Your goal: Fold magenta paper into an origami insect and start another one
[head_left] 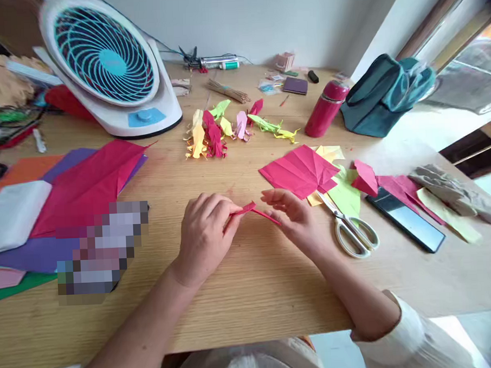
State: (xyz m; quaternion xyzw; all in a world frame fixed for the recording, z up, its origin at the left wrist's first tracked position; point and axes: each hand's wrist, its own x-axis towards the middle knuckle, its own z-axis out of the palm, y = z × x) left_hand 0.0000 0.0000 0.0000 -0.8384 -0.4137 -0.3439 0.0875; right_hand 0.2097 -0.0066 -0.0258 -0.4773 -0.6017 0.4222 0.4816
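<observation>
Between my hands, just above the wooden table (229, 282), is a narrow strip of folded red paper (267, 217). My left hand (207, 229) pinches its left end between thumb and fingers. At its right end, my right hand (293, 220) grips the thin part near the thumb, with the upper fingers curled above it. To the right of my right hand lie white-handled scissors (356, 236), their blades partly over a creased red paper sheet (299, 171). Beyond my hands stand several folded paper figures (213, 134) in yellow, red, green and pink.
A white fan (114, 65) stands at the back left, above stacked coloured paper (86, 185). A red bottle (326, 109) and a teal bag (380, 99) stand at the back right. A phone (407, 220) lies among paper scraps on the right. A pixelated area covers something at left.
</observation>
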